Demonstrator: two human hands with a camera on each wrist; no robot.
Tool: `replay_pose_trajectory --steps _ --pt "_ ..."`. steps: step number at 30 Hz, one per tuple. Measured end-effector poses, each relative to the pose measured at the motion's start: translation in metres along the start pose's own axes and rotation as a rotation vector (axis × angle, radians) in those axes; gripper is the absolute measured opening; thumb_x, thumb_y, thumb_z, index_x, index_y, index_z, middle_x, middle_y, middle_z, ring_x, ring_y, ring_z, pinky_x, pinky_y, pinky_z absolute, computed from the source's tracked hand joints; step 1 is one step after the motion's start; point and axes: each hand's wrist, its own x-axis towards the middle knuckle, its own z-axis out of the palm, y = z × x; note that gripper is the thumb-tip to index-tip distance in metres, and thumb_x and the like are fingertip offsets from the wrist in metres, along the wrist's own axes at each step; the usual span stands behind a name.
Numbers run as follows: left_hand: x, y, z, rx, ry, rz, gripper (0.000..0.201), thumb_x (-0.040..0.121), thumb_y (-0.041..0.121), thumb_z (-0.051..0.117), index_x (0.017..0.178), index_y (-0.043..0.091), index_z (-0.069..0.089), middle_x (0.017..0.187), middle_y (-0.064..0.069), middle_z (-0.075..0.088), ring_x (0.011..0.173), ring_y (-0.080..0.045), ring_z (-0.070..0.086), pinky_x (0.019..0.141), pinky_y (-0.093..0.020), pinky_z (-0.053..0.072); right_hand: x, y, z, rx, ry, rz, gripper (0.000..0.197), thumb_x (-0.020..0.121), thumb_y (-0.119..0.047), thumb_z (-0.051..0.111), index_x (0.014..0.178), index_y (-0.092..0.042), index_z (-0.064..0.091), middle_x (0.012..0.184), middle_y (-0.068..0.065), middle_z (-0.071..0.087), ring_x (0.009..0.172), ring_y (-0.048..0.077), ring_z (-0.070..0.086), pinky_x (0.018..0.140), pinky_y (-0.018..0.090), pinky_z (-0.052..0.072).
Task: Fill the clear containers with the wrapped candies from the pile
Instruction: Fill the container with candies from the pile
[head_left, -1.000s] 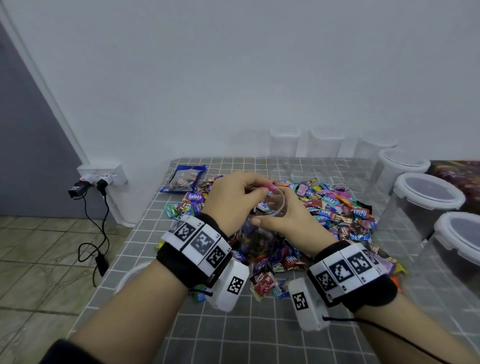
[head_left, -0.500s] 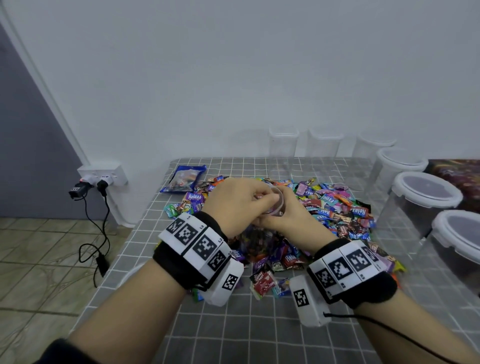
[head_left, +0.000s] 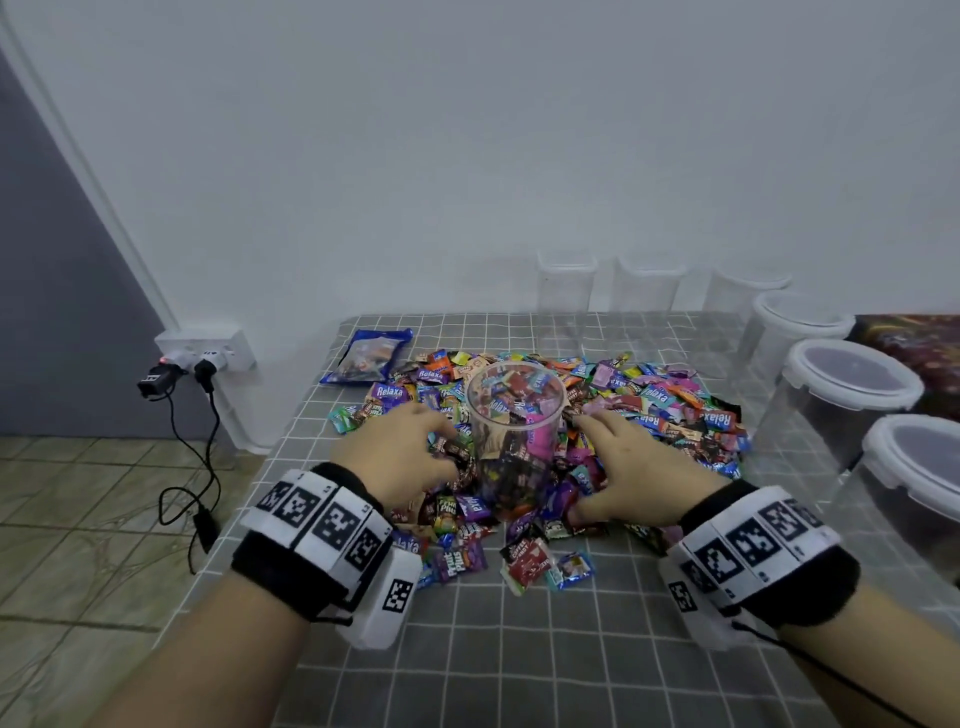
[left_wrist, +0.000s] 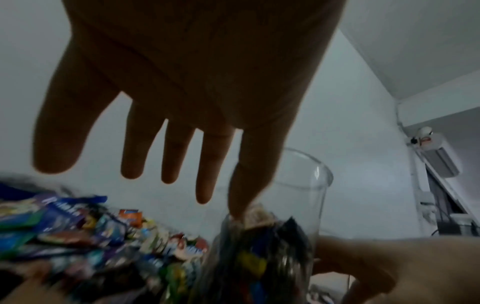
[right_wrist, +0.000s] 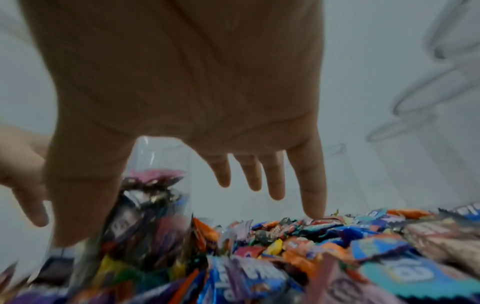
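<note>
On the grey grid-patterned desk (head_left: 519, 649), both the left hand (head_left: 405, 457) and right hand (head_left: 639, 473) lay spread open, seemingly holding nothing, flanking the candy-filled round clear plastic container (head_left: 514, 415).

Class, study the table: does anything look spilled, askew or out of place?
Nothing is spilled or tipped. The open clear container stands upright amid the candy pile, nearly full. A few candies lie slightly apart at the pile's near edge, and a blue packet lies beside it.
</note>
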Motion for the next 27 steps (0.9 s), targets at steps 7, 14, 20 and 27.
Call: replay_pose_trajectory --steps 7,14,20,27 --pt "0.001 0.013 0.032 0.311 -0.380 -0.010 0.119 0.062 0.065 0.072 0.149 0.034 -0.002 0.158 0.000 -0.009 0.145 -0.030 0.002 0.111 -0.051 0.029 -0.001 -0.009 0.028 -0.213 -0.168 0.041 0.123 0.065 -0.076 0.061 0.151 -0.022 -0.009 0.159 0.005 -0.007 0.146 0.025 0.004 0.114 0.045 0.026" --pt "0.005 0.020 0.047 0.422 -0.478 -0.089 0.117 0.070 0.056 0.073 0.149 0.033 -0.011 0.157 -0.005 -0.017 0.144 -0.036 -0.005 0.109 -0.055 0.030 0.005 -0.014 0.032 -0.259 -0.191 0.061 0.123 0.066 -0.076 0.060 0.151 -0.021 -0.010 0.159 0.006 -0.010 0.146 0.028 0.004 0.115 0.045 0.025" --pt "0.008 0.016 0.045 0.411 -0.395 -0.063 0.096 0.081 0.040 0.069 0.149 0.039 0.001 0.159 -0.005 0.001 0.135 -0.031 0.035 0.097 -0.042 0.047 0.011 -0.015 0.032 -0.300 -0.152 0.057 0.111 0.070 -0.068 0.065 0.151 -0.025 0.002 0.155 0.007 0.011 0.138 0.030 0.022 0.104 0.043 0.040" --pt "0.013 0.010 0.043 0.334 -0.218 -0.010 0.058 0.089 0.029 0.058 0.142 0.038 0.035 0.135 -0.001 0.052 0.116 -0.024 0.054 0.087 -0.037 0.051 0.017 -0.010 0.030 -0.286 -0.053 0.038 0.074 0.085 -0.042 0.063 0.147 -0.027 0.025 0.133 0.009 0.036 0.120 0.028 0.039 0.094 0.038 0.046"
